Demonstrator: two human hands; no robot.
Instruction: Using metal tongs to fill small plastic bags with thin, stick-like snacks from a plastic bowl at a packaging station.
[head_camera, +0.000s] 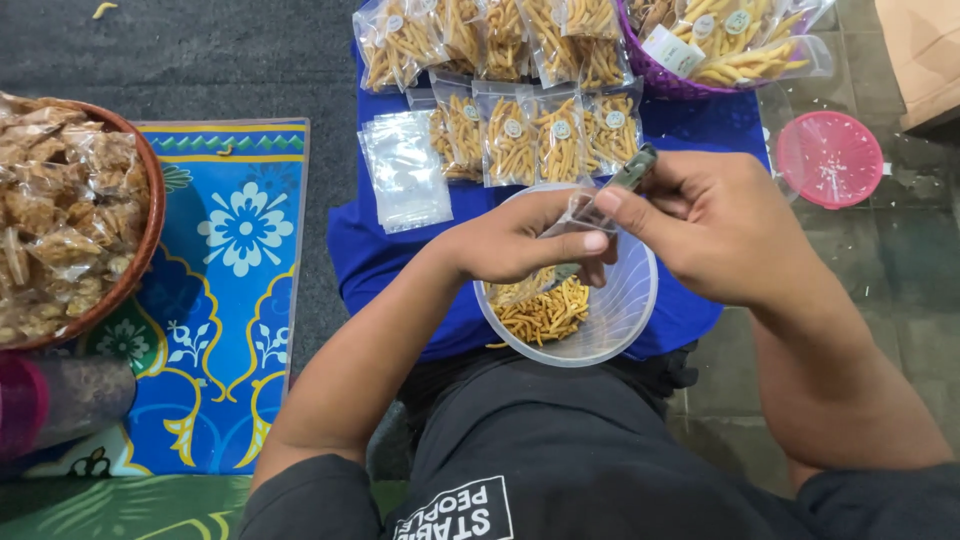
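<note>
Here, small packet (585, 215) pinched between left hand (520, 240), right hand (705, 225)

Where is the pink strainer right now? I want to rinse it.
In the head view the pink strainer lies on the tiled floor at upper right, beside the blue cloth and just beyond the right hand.

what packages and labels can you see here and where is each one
Row of sealed clear snack bags: on the blue cloth, filled with orange sticks, small round pale stickers.
Empty clear bags: flat stack left of that row.
Purple basket: top right, more filled bags with round stickers.
Brown bowl: far left, clear bags of brown snacks.
Small clear bag: pinched by left hand and right hand over a clear bowl.
</note>
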